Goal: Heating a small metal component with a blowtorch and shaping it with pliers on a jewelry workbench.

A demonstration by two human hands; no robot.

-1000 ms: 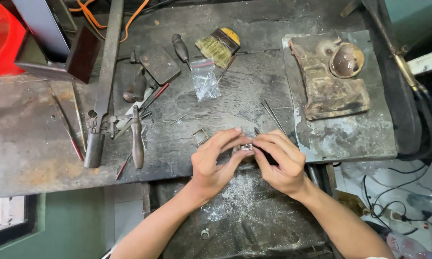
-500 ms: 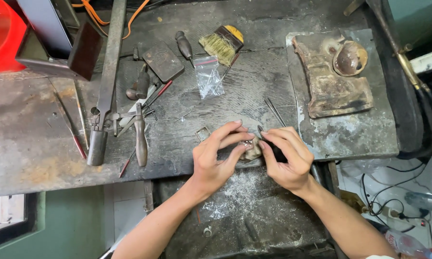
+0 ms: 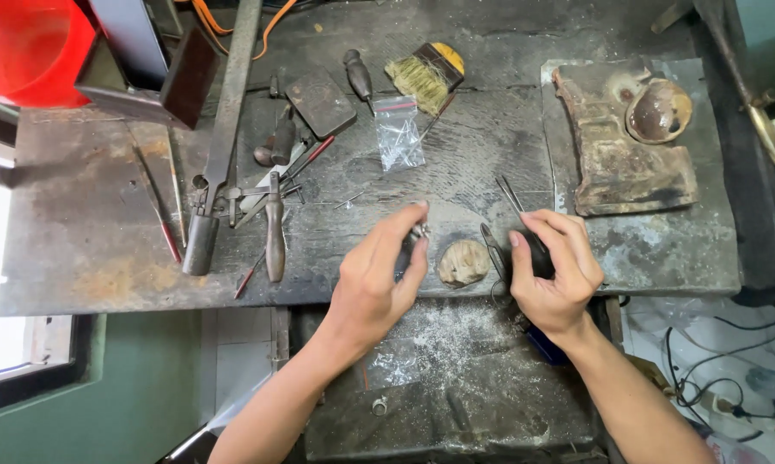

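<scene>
A small silvery metal piece (image 3: 419, 230), too tiny for its shape to be made out, is pinched at the fingertips of the left hand (image 3: 379, 275) and held just above the dark, scuffed workbench (image 3: 86, 258). A dark-handled tool (image 3: 533, 253) is gripped in the right hand (image 3: 552, 275), its thin metal tip (image 3: 494, 249) pointed up and to the left, away from the body. Between the two, a rounded, worn wooden bench peg (image 3: 463, 262) is seen at the bench's front edge, just beside the tool's tip.
</scene>
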